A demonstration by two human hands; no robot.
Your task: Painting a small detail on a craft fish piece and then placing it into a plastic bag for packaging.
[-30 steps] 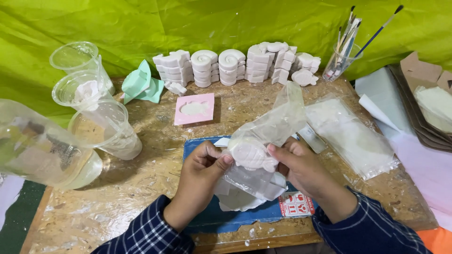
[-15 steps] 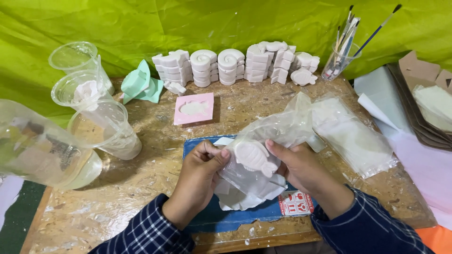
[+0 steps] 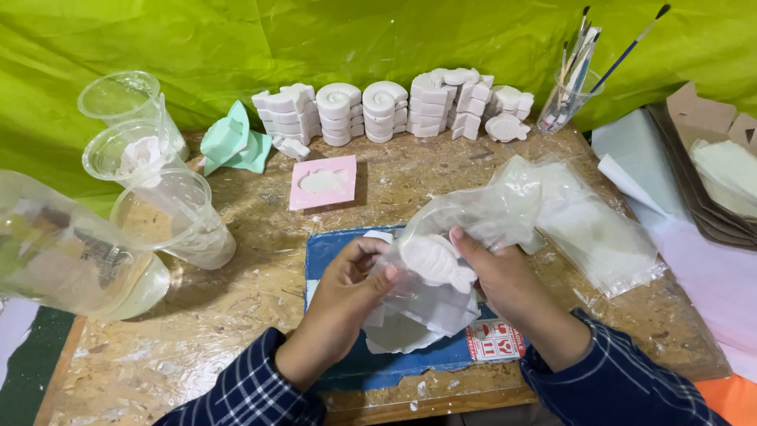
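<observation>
Together, my left hand (image 3: 344, 285) and right hand (image 3: 505, 278) pinch a bagged white plaster fish (image 3: 436, 263), long axis running left to right.

A single head-worn view is given, aimed steeply down and forward over the bench (image 3: 236, 315) toward the green backdrop (image 3: 355, 39); the hands (image 3: 347, 288) are seen close, low in frame.

Bare chipboard tabletop (image 3: 236, 315) lies open at 8 o'clock of the hands. At 9 to 10 o'clock clear plastic cups (image 3: 169, 217) crowd the way. At 12 o'clock, stacked white plaster casts (image 3: 378, 110) wall the rear; a flat pile of clear plastic bags (image 3: 599, 237) blocks 3 o'clock.
</observation>
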